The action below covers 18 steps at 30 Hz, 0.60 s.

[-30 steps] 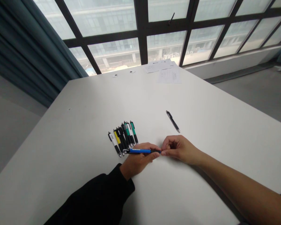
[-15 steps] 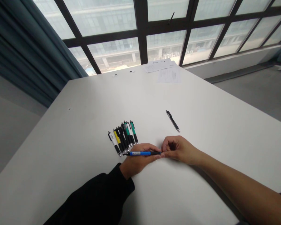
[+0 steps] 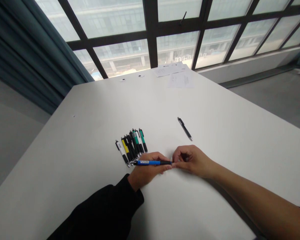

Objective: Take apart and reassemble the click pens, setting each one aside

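A blue pen [image 3: 150, 162] with a black grip lies sideways across my left hand [image 3: 148, 171], whose thumb and fingers close on it near the grip. My right hand [image 3: 191, 161] pinches the pen's tip end between thumb and forefinger; the tip itself is mostly hidden there. Just beyond my left hand, several pens lie side by side in a slanted row: a white pen [image 3: 122, 153] at its left end, then a yellow pen [image 3: 125, 148], black ones, and a green pen [image 3: 143, 140] at the right end. A single black pen [image 3: 185, 128] lies apart, beyond my right hand.
The white table [image 3: 95, 113] reaches to the window [image 3: 120, 56]. Printed paper sheets [image 3: 181, 80] and two small white pieces with dark spots lie along its far edge. A blue-grey curtain [image 3: 35, 56] hangs at the left.
Almost nothing differs. The blue pen's left end has risen very slightly, and both hands keep their hold on it.
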Tool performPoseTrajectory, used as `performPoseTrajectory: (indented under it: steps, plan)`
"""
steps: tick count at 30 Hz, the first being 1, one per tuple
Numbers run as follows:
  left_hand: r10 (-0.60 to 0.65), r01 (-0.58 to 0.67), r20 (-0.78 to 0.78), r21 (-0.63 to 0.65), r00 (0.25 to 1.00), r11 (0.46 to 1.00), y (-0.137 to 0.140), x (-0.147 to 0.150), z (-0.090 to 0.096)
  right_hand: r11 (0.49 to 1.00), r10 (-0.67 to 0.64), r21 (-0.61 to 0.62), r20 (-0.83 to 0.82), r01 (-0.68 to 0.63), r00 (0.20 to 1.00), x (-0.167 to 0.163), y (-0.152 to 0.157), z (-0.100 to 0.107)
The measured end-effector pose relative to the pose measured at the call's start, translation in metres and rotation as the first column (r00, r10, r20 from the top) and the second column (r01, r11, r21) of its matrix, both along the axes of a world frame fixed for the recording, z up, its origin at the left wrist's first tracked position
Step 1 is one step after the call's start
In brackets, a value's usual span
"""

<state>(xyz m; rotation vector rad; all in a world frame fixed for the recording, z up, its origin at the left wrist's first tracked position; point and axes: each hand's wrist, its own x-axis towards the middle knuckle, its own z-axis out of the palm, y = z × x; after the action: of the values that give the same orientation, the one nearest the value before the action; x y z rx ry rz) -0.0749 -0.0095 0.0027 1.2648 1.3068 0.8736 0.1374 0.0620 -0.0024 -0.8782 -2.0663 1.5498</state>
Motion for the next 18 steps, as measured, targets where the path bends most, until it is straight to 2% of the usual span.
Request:
performPoseTrajectory:
  steps: [3,5,18]
  plan:
    - [0.012,-0.012,-0.025,0.022,1.0,1.0,0.0006,-0.001,-0.0004,0.984,0.012,0.178,0.016,-0.014,1.0,0.0007,0.0007,0.0034]
    - [0.012,-0.01,-0.054,0.048,0.998,0.999,0.0013,-0.0014,-0.0004,0.967,0.021,0.251,0.028,-0.028,0.999,0.0011,0.0011,0.005]
    - [0.01,-0.002,-0.081,0.094,0.997,0.996,0.0009,0.0017,0.003,0.931,0.06,0.349,0.147,-0.109,0.987,0.0018,0.0024,0.0111]
